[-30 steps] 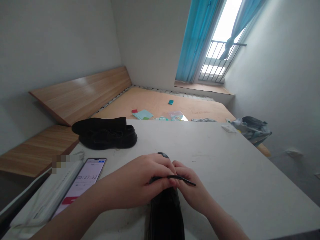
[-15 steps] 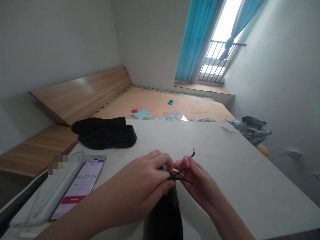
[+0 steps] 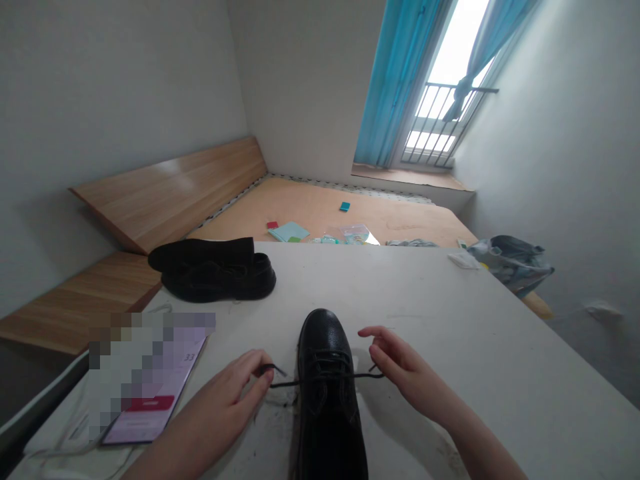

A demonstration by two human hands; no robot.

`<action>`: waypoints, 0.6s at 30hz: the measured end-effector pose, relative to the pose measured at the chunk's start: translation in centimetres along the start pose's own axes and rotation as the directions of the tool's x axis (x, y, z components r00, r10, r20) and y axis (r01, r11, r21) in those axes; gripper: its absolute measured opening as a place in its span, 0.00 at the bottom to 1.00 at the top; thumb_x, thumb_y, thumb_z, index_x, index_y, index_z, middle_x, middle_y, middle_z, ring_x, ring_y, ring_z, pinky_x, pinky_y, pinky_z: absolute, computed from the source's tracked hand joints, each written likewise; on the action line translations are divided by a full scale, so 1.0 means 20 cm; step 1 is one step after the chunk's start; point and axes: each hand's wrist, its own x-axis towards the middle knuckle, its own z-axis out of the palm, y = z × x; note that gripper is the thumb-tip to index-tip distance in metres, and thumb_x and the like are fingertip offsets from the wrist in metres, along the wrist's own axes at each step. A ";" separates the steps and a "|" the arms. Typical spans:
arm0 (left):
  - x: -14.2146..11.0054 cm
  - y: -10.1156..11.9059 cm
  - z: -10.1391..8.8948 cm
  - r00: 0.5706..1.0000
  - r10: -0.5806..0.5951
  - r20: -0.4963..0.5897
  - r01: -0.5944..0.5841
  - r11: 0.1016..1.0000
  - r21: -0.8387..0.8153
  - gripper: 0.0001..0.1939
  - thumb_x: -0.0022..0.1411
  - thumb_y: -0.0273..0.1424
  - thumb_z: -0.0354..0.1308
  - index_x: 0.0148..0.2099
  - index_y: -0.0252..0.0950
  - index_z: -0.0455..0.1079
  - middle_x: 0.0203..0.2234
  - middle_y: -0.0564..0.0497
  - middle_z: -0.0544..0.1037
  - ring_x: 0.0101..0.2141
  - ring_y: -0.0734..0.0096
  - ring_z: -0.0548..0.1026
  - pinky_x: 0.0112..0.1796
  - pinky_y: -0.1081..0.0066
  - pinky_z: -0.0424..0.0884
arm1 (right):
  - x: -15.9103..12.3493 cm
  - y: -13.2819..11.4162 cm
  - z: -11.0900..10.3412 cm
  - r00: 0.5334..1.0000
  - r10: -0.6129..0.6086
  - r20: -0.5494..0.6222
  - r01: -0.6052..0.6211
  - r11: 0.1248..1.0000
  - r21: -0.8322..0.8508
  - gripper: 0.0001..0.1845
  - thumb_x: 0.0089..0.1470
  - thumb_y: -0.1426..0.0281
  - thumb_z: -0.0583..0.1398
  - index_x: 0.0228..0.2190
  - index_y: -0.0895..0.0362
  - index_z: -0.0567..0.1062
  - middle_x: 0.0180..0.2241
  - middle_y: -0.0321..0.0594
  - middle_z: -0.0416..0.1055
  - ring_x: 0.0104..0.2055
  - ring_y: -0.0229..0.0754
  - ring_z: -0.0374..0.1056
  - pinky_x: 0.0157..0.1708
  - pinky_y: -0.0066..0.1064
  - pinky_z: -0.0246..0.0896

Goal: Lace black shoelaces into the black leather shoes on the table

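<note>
A black leather lace-up shoe (image 3: 327, 400) stands upright in front of me, its toe pointing away. Left of it, my left hand (image 3: 245, 387) pinches one end of the black shoelace (image 3: 286, 384), and the tip sticks out past the fingers. On the other side my right hand (image 3: 395, 357) is closed on the opposite lace end, with its index finger stretched out. Both lace ends run sideways, nearly straight, from the shoe's upper part. Neither hand touches the shoe itself.
Another black shoe (image 3: 220, 280) lies at the table's far left, a dark flat piece on top. A phone (image 3: 150, 413) rests near the left edge, partly blurred. Behind the white table (image 3: 450, 333) is a bed (image 3: 300, 197) with small items. A bag (image 3: 520, 263) stands right.
My hands have moved apart, left and right, from close together over the shoe's front. The lace is now drawn out to both sides, and the shoe's toe has come into view.
</note>
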 end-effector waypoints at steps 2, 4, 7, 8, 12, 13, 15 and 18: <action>-0.01 0.03 0.04 0.972 0.080 -0.222 -0.071 0.996 0.045 0.17 0.65 0.36 0.46 0.54 0.39 0.63 0.45 0.46 0.74 0.46 0.58 0.73 0.47 0.59 0.69 | -0.02 -0.03 0.00 0.991 -0.125 -0.048 0.111 0.969 -0.223 0.18 0.64 0.58 0.53 0.51 0.52 0.67 0.36 0.39 0.64 0.37 0.43 0.62 0.36 0.35 0.60; -0.01 0.07 0.06 0.913 0.234 -0.334 -0.199 0.971 0.135 0.19 0.65 0.32 0.47 0.58 0.41 0.61 0.51 0.45 0.71 0.52 0.57 0.69 0.52 0.56 0.65 | -0.04 -0.07 0.00 0.971 -0.238 -0.009 0.218 0.903 -0.370 0.12 0.64 0.64 0.54 0.48 0.50 0.69 0.47 0.43 0.63 0.51 0.47 0.60 0.49 0.40 0.59; -0.01 0.16 0.08 0.898 0.394 -0.198 -0.363 0.915 0.175 0.09 0.66 0.31 0.48 0.47 0.41 0.67 0.44 0.48 0.73 0.47 0.58 0.70 0.49 0.57 0.65 | -0.08 -0.14 0.04 0.948 -0.294 0.121 0.315 0.816 -0.485 0.05 0.61 0.71 0.58 0.40 0.50 0.70 0.52 0.42 0.60 0.58 0.49 0.54 0.56 0.44 0.54; 0.00 0.19 0.09 0.899 0.411 -0.153 -0.386 0.907 0.169 0.07 0.67 0.31 0.49 0.43 0.40 0.67 0.40 0.49 0.74 0.44 0.58 0.71 0.48 0.57 0.65 | -0.09 -0.15 0.05 0.943 -0.293 0.157 0.332 0.800 -0.500 0.05 0.61 0.72 0.58 0.38 0.51 0.69 0.51 0.41 0.61 0.57 0.49 0.55 0.55 0.43 0.56; 0.02 0.25 0.12 0.891 0.446 -0.090 -0.432 0.891 0.141 0.09 0.69 0.28 0.45 0.38 0.39 0.66 0.33 0.51 0.73 0.38 0.61 0.70 0.47 0.56 0.62 | -0.08 -0.18 0.11 0.914 -0.330 0.236 0.405 0.759 -0.510 0.07 0.60 0.78 0.57 0.34 0.54 0.66 0.41 0.39 0.66 0.48 0.46 0.60 0.48 0.39 0.61; 0.02 0.26 0.12 0.889 0.451 -0.083 -0.439 0.889 0.130 0.10 0.69 0.27 0.44 0.36 0.38 0.65 0.32 0.51 0.73 0.37 0.62 0.70 0.47 0.56 0.61 | -0.08 -0.18 0.11 0.905 -0.346 0.248 0.425 0.748 -0.510 0.08 0.60 0.79 0.56 0.33 0.54 0.65 0.39 0.39 0.66 0.46 0.45 0.60 0.46 0.38 0.61; 0.02 0.26 0.11 0.892 0.447 -0.072 -0.438 0.892 0.110 0.12 0.69 0.27 0.43 0.33 0.38 0.63 0.29 0.53 0.71 0.34 0.64 0.69 0.45 0.59 0.61 | -0.07 -0.18 0.11 0.882 -0.380 0.278 0.470 0.700 -0.537 0.09 0.59 0.80 0.56 0.31 0.55 0.64 0.36 0.39 0.66 0.43 0.45 0.61 0.44 0.37 0.62; 0.01 0.25 0.09 0.909 0.412 -0.062 -0.408 0.911 0.066 0.15 0.68 0.29 0.43 0.28 0.37 0.59 0.25 0.54 0.69 0.31 0.67 0.68 0.42 0.62 0.61 | -0.06 -0.18 0.07 0.829 -0.442 0.343 0.552 0.544 -0.632 0.07 0.59 0.79 0.55 0.31 0.56 0.65 0.35 0.40 0.67 0.41 0.46 0.60 0.43 0.40 0.61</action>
